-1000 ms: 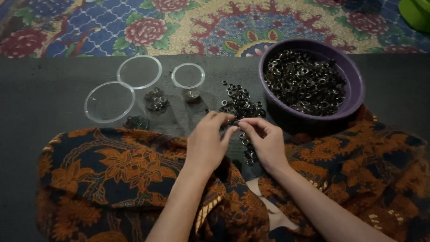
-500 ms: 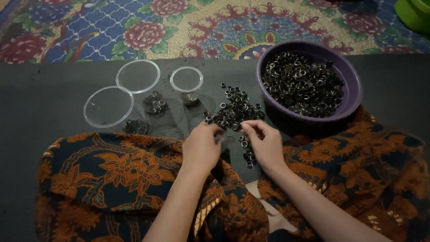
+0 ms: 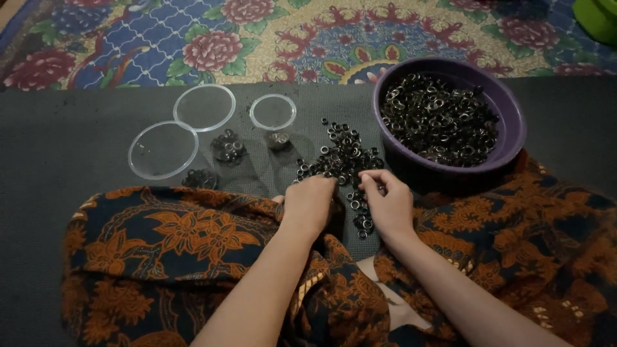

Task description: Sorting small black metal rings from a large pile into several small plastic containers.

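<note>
A loose heap of small dark metal rings point(image 3: 340, 157) lies on the dark grey mat point(image 3: 77, 167) in front of my lap. My left hand point(image 3: 310, 204) rests knuckles-up at the heap's near edge, fingers curled down onto the rings; what it grips is hidden. My right hand point(image 3: 387, 202) sits just right of it, fingertips pinching at rings near the heap. A purple bowl point(image 3: 511, 122) full of the same rings stands to the right, beyond my right hand.
Three clear round lids point(image 3: 162, 150) point(image 3: 204, 108) point(image 3: 273, 112) lie on the mat to the left, with small piles of rings point(image 3: 228, 146) beside them. Patterned orange-and-black cloth point(image 3: 167, 238) covers my lap. A floral carpet point(image 3: 212, 45) lies beyond the mat.
Both hands have shifted slightly toward the near edge of the heap and lowered onto it. The lids and bowl have not moved.
</note>
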